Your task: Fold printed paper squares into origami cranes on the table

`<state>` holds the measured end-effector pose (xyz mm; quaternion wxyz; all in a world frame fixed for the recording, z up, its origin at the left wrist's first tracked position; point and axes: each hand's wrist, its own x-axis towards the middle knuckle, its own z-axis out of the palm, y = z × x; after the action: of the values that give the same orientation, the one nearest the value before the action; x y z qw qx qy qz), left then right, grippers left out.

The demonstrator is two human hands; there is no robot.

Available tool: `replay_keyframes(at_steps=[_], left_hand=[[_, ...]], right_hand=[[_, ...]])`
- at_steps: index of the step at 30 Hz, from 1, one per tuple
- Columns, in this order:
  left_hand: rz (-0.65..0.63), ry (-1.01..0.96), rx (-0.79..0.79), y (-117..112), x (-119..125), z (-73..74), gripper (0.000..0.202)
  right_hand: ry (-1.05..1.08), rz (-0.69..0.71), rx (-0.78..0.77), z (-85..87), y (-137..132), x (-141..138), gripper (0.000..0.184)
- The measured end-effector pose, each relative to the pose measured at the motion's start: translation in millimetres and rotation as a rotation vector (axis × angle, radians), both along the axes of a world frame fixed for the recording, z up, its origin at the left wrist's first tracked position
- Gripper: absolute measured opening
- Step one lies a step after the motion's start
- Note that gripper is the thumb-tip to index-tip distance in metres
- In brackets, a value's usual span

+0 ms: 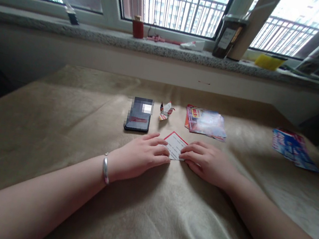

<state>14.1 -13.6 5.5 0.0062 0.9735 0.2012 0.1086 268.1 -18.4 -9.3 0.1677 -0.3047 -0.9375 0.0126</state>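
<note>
A small piece of folded paper [175,146], white with printed text and a red border on its upper edges, lies on the table between my hands. My left hand [145,154] holds its left corner, fingers reaching over the edge. From the other side, the bent fingers of my right hand [206,160] grip the right corner. Both corners are hidden beneath the fingers. Just beyond the paper stands a folded paper crane [166,111], white with red and dark stripes. A dark phone [139,116] lies past my left hand.
Colourful printed sheets [206,122] are stacked beyond my right hand, with more blue sheets [294,148] at the far right. A beige cloth [95,96] covers the table. Against the window, the stone sill [100,36] carries a red container [138,28], a dark jar [227,39] and a yellow object [268,62].
</note>
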Motion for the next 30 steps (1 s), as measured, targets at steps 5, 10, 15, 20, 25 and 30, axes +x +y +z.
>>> replay_keyframes(at_steps=[5, 10, 15, 20, 25, 30], left_hand=[[0.035, -0.003, 0.022, 2, 0, -3.1, 0.027], [0.045, 0.020, 0.014, -1, 7, -7.9, 0.031], [0.040, 0.067, 0.039, 0, 12, -7.6, 0.032], [0.054, 0.120, 0.099, 0, 14, -5.2, 0.026], [0.007, 0.133, 0.099, 2, 10, -1.0, 0.019], [0.018, 0.138, 0.108, 2, 7, 2.9, 0.017]], right_hand=[[0.012, 0.004, 0.002, -1.4, -3, -7, 0.024], [0.015, 0.000, 0.001, -2.0, -4, -13, 0.024], [0.005, -0.011, 0.008, -2.7, -4, -16, 0.023], [-0.017, -0.024, 0.004, -1.2, -5, -19, 0.022], [-0.016, -0.030, -0.004, -1.3, -5, -18, 0.021], [-0.010, -0.030, 0.001, -2.7, -5, -16, 0.020]])
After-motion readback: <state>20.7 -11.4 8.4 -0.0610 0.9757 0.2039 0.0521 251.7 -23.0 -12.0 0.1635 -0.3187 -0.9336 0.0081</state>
